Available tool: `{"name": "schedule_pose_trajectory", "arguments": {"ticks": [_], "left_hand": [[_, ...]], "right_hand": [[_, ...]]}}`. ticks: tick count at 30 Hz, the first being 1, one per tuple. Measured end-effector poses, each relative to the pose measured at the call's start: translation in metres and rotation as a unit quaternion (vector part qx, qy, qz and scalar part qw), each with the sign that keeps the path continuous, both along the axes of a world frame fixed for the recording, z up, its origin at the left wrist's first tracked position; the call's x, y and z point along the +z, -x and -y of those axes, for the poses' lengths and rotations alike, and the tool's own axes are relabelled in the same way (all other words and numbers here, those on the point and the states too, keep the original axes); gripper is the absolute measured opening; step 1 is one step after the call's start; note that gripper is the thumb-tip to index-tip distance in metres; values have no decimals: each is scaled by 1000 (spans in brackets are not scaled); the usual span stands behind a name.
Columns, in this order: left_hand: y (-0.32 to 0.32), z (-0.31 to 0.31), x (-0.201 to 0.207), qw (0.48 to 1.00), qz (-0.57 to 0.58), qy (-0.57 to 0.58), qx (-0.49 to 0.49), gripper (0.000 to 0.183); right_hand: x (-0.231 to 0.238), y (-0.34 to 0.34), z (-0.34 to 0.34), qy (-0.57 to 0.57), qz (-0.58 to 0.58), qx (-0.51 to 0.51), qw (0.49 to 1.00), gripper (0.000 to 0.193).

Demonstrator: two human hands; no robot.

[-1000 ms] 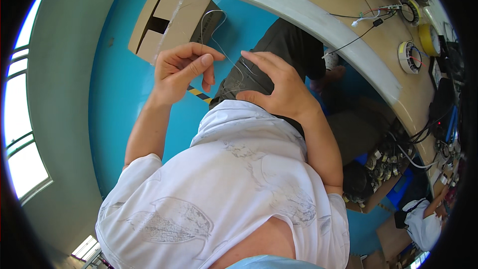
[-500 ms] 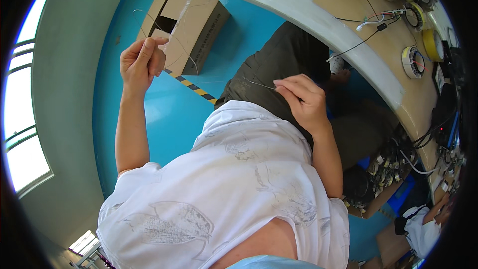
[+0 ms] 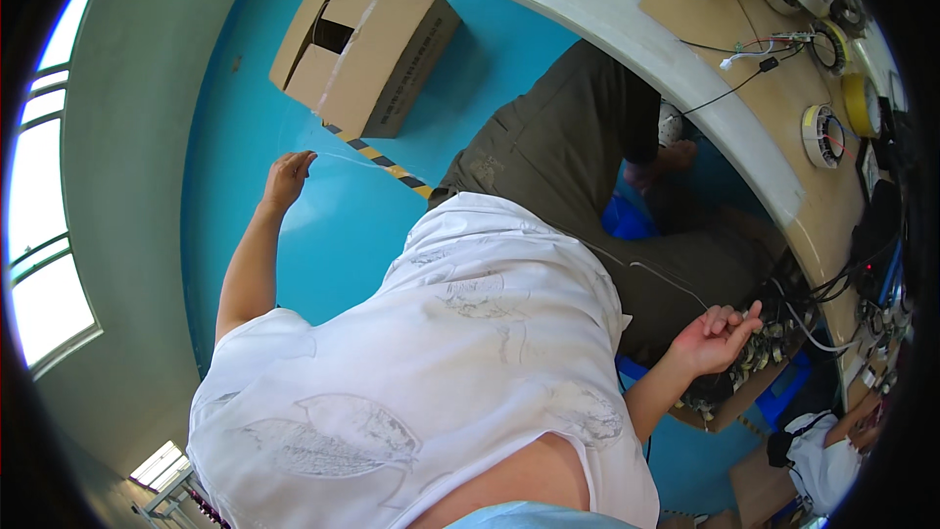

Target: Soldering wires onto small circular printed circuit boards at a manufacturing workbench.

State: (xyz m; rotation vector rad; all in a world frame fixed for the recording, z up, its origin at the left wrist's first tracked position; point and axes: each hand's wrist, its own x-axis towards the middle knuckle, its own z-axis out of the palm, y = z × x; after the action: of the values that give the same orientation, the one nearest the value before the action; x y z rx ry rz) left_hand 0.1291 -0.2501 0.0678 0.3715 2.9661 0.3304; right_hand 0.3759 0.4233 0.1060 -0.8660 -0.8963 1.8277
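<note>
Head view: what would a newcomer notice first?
A white fabric shirt with grey leaf prints fills the lower middle. The bare left hand is over the glossy blue floor; the bare right hand, lower right, meets a thin pale wire. A brown cardboard box stands upper left.

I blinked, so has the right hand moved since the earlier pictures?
Yes: the right hand went right and lower in view, nearer the box of parts.

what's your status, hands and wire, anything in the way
Right hand holding wire. Left hand closed, contents unclear. Parts box near the right, possible obstruction.
</note>
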Motion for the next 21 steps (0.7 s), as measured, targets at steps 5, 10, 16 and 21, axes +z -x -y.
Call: {"name": "schedule_pose_trajectory", "arguments": {"ticks": [5, 10, 16, 21], "left_hand": [[-27, -4, -44, 992, 86, -69, 62, 23], [-40, -17, -103, 994, 72, -25, 72, 29], [-71, 17, -199, 962, 256, -67, 73, 54], [-18, 6, -227, 910, 378, 112, -126, 110]], "right_hand": [[58, -22, -37, -82, -191, 3, 978, 38], [81, -21, -78, -91, -245, -20, 965, 38], [109, -5, -66, -154, -258, 22, 953, 41], [100, 76, 13, -103, -135, 78, 982, 40]]}}
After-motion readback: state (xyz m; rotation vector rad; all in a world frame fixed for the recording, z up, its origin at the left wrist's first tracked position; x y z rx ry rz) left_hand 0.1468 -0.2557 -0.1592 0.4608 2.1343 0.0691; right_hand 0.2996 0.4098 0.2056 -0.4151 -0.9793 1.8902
